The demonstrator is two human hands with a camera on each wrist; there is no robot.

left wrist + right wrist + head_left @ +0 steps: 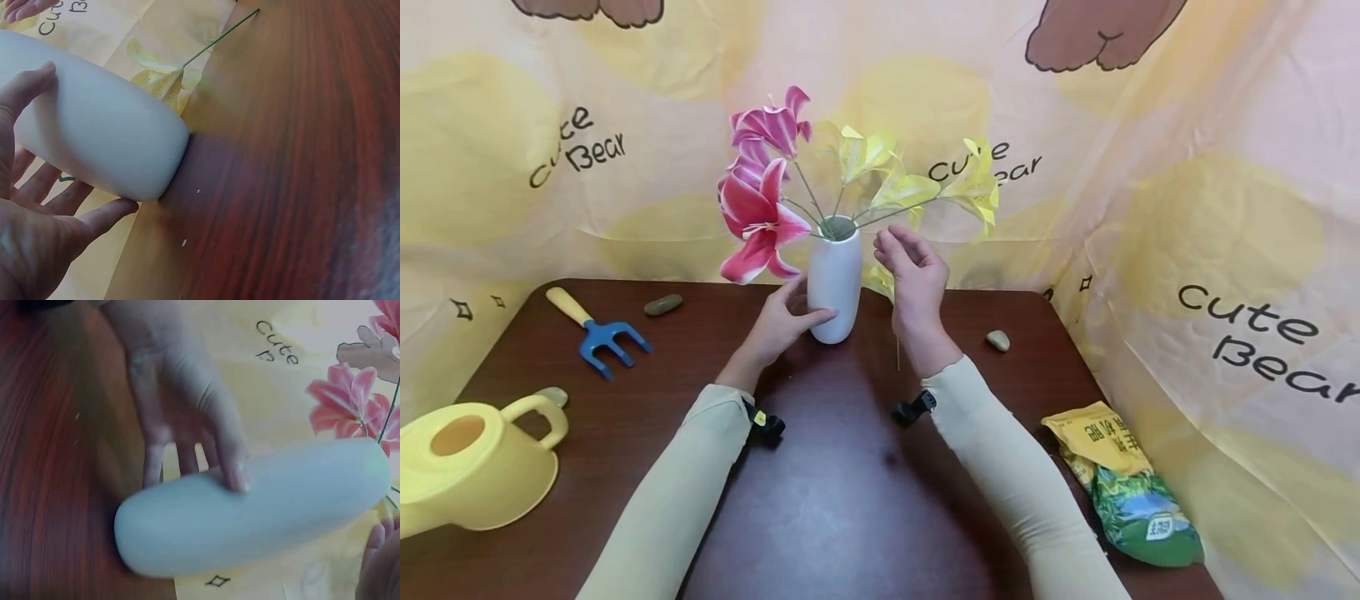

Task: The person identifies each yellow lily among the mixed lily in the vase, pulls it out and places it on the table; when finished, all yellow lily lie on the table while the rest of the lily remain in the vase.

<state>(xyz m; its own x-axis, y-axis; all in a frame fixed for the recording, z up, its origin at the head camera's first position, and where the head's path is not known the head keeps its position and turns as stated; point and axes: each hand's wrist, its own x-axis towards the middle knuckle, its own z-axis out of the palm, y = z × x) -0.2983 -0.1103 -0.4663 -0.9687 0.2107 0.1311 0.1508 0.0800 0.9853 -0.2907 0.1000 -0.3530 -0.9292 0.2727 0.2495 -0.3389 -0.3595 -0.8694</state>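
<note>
Two hands apart: L hand (777,323) clasped round vase (837,283) between them, R hand (917,287) loosely bent & seemingly empty by its top; prob. mid-arranging, next move likely R picking up loose lily (159,82) nearby, L steadying.

Shows plain white on the vase (837,279), white edging on the pink flowers (751,207), yellow on the other blooms (908,190) and watering can (490,487), streaked reddish brown on the table (820,517).
</note>
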